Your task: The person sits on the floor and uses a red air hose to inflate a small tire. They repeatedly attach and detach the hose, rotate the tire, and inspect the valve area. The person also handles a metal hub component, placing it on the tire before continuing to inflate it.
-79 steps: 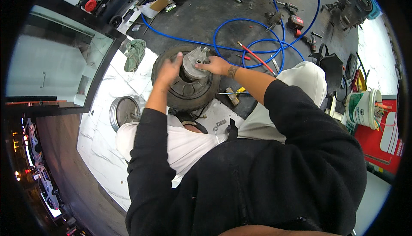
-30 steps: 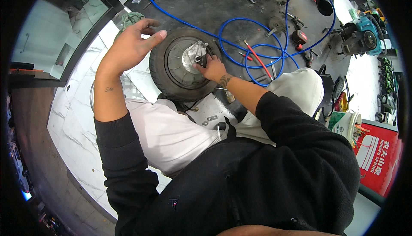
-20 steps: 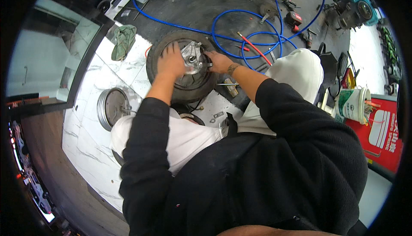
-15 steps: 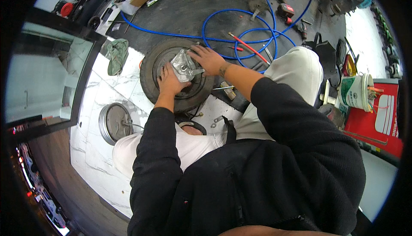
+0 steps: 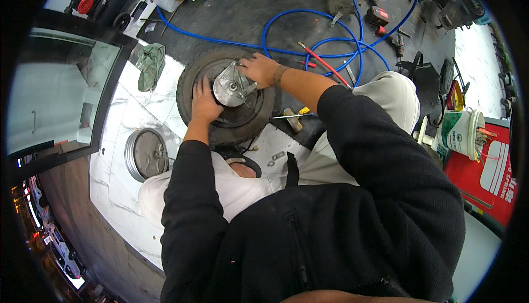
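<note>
A small black tyre with its wheel (image 5: 242, 124) lies flat on the floor in front of my knees. A round silver metal cover (image 5: 231, 85) stands tilted on its hub. My left hand (image 5: 205, 102) grips the cover's left edge, fingers against the tyre's inner rim. My right hand (image 5: 260, 70) holds the cover's upper right side from above. Both forearms in black sleeves reach forward from the lower edge.
A silver rim half (image 5: 145, 154) lies on the marble floor to the left, a green rag (image 5: 150, 66) beyond it. A coiled blue hose (image 5: 319, 33), a red-handled tool (image 5: 319, 60), a hammer (image 5: 292, 116) and several loose tools lie ahead. A white bucket (image 5: 460, 132) stands to the right.
My left hand, lifted clear to the left a second ago, has come back down onto the cover. Both hands have tilted the silver cover up on the hub.
</note>
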A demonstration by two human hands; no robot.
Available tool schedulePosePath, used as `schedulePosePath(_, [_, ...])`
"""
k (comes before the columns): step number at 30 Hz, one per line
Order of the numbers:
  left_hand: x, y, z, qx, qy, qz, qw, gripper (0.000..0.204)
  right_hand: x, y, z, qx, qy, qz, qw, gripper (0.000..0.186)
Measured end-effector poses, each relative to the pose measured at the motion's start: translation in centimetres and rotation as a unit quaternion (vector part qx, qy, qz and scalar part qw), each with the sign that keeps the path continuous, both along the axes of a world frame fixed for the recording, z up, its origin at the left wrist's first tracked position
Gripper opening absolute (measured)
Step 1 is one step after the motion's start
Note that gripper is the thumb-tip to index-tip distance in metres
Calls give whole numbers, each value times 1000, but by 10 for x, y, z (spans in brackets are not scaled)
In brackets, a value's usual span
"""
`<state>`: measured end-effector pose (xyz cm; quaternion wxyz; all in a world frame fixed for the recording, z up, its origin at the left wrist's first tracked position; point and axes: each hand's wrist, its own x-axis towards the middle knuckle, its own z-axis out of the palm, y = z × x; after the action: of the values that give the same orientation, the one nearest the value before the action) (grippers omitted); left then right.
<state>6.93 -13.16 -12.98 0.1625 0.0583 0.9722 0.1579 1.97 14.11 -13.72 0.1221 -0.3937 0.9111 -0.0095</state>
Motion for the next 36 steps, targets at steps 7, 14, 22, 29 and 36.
schedulePosePath(7, [10, -60, -24, -86, 100, 277, 952, 106, 11, -2, -2, 31, 14, -2, 999, 100])
schedulePosePath(14, [24, -79, -19, 308, -96, 438, 839, 124, 34, 2, 10, -14, 8, 13, 1000, 92])
schedulePosePath(22, [-1, -71, -31, 199, -42, 423, 883, 125, 89, -11, -6, -132, -84, -206, 966, 108])
schedulePosePath(29, [-1, -72, -33, 158, -3, 401, 902, 124, 69, -42, 28, 72, -178, -256, 947, 137])
schedulePosePath(36, [6, -69, -28, 143, 11, 386, 911, 123, 49, -42, 25, 108, -176, -151, 967, 79])
